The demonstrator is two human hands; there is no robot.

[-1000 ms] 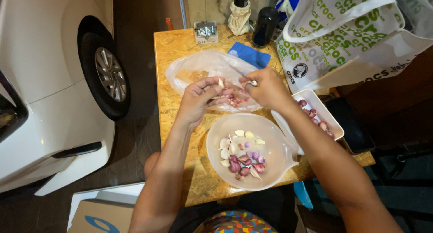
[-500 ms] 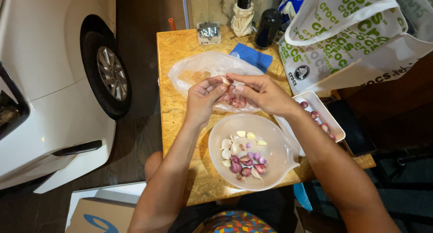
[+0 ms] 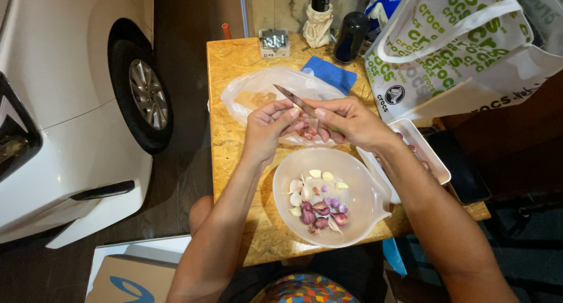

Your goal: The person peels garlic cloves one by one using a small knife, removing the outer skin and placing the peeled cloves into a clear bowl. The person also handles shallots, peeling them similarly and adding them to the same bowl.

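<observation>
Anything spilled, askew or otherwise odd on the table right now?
Nothing spilled. One oddity: the white tray overhangs the wooden table's right edge. Peeled cloves sit inside the bowl, and peelings lie on the plastic bag.

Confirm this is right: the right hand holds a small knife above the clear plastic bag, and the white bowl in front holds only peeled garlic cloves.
Not quite. The head view shows the white bowl holding garlic cloves and purple shallots. The right hand does hold the knife above the plastic bag.

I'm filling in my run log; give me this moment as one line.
right hand: holds knife | left hand: pinches small clove at the blade | below: white bowl of peeled cloves | behind: plastic bag
</observation>
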